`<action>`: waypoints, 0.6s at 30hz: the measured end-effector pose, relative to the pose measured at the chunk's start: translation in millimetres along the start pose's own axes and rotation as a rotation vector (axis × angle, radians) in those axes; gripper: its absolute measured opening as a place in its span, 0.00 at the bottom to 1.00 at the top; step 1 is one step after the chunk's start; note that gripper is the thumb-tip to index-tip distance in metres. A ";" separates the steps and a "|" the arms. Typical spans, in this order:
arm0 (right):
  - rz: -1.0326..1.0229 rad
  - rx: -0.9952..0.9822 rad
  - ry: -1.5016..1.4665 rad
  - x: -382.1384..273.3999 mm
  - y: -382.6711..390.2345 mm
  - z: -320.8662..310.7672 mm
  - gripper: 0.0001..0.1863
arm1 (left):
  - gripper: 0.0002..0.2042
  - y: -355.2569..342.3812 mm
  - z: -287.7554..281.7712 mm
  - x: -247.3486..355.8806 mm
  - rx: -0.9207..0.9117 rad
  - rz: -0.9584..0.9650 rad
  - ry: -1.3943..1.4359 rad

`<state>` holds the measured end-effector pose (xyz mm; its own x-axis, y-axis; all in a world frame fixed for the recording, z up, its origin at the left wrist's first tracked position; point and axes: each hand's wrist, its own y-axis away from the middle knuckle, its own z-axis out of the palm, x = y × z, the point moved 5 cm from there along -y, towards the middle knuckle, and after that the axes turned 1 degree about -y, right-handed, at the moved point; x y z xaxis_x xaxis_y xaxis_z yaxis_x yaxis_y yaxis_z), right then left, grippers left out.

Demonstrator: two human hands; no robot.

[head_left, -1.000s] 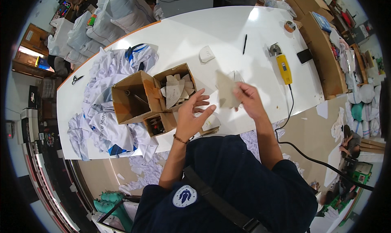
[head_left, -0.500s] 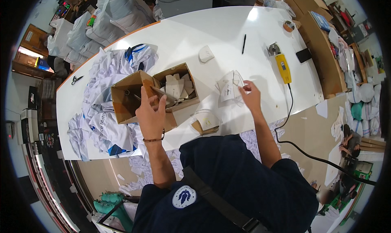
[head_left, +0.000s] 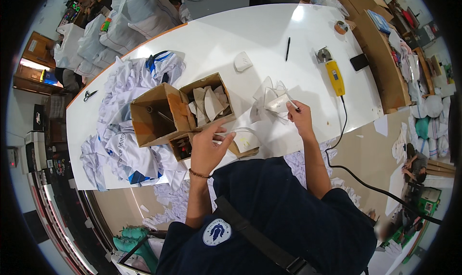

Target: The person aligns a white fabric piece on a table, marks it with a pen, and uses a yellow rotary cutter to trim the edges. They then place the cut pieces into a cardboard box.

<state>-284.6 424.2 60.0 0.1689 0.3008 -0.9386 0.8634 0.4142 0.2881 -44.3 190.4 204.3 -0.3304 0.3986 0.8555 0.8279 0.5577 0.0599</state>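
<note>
My right hand pinches the edge of a white cut card piece and tilts it up off the table. Around it lie several thin, translucent white pieces, overlapping. My left hand is open, fingers spread, in front of the cardboard box. Its fingertips come near a stack of white curved pieces; whether they touch cannot be made out. Inside the divided box stand grey-white card pieces in the right compartment, and a few slim tools in the left one.
White and blue fabric is heaped left of the box, with scissors beyond. A yellow corded cutter, a phone, a pen and a tape roll lie to the right. One white piece lies behind the box.
My left hand has come away from the box, moving toward me and right, near the curved stack. My right hand has lifted and tilted a card piece that lay flatter before.
</note>
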 end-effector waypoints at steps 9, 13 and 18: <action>-0.124 -0.164 -0.441 -59.6 23.2 9.0 0.14 | 0.21 -6.9 35.7 13.8 -0.088 -0.023 0.136; -0.127 -0.399 -0.344 -81.3 37.9 35.3 0.13 | 0.19 -13.8 46.4 18.5 -0.073 0.014 0.343; -0.135 -0.256 -0.397 -78.3 14.1 43.4 0.13 | 0.16 -19.6 41.9 -12.8 -0.109 -0.080 0.480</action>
<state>-265.0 369.2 129.2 0.2746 -0.1006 -0.9563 0.7540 0.6397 0.1492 -75.4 204.8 170.6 -0.1697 -0.0369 0.9848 0.8595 0.4834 0.1662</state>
